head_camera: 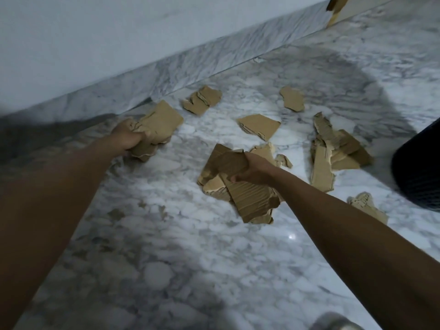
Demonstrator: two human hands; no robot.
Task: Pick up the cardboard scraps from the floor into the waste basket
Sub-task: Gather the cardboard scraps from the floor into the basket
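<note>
Both hands (128, 139) (252, 172) grip torn corrugated cardboard scraps (247, 198); marble floor (166, 258).

**Hidden and cut off**

We see the waste basket (419, 167) cut by the right edge, mouth out of view. Left hand (127, 139) fingers buried under its cardboard bundle (158, 126). A torn brown scrap (335, 3) is clipped by the top edge (corner only). Grey blur (333, 321) at the bottom: unidentifiable.
</note>
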